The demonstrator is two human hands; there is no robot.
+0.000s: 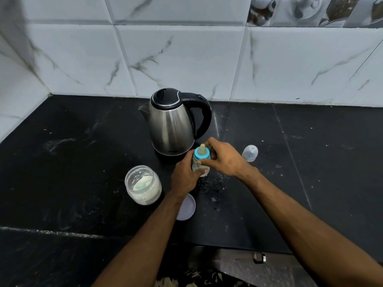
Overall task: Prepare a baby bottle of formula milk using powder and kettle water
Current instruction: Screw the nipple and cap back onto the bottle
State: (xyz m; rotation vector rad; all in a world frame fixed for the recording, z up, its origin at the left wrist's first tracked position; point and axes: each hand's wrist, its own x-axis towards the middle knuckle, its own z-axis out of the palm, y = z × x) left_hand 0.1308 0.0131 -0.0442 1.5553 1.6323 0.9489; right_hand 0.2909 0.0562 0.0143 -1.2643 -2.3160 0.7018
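So we're at the closing-up stage, by the look of it: the bottle (pixel 200 162) stands upright on the black counter (pixel 83 141), just in front of the kettle (pixel 172 123), and both hands are on it. Our left hand (pixel 184 179) is wrapped round the lower body, fingers curled and clamped on it to keep it steady, while our right hand (pixel 223 160) comes in from the right with thumb and fingers pinching the blue collar (pixel 202 156) under the teat (pixel 202 149), like we're screwing it on or off; we honestly can't tell which way. If it's tightening, the next bit probably calls for a firm twist so it doesn't leak, then the clear cap (pixel 250 153) sitting off to the right goes on. We can't really see how full the bottle is, the hands cover most of it. Stuff-wise: the kettle is brushed steel with a glossy black plastic lid and loop handle, spout pointing left. The powder jar (pixel 143 184) at near left is clear and round, open, with white powder and a pale scoop inside. Its flat lavender lid (pixel 186 208) lies just right of it, partly under our left forearm. The counter's dark polished stone with white specks scattered about.
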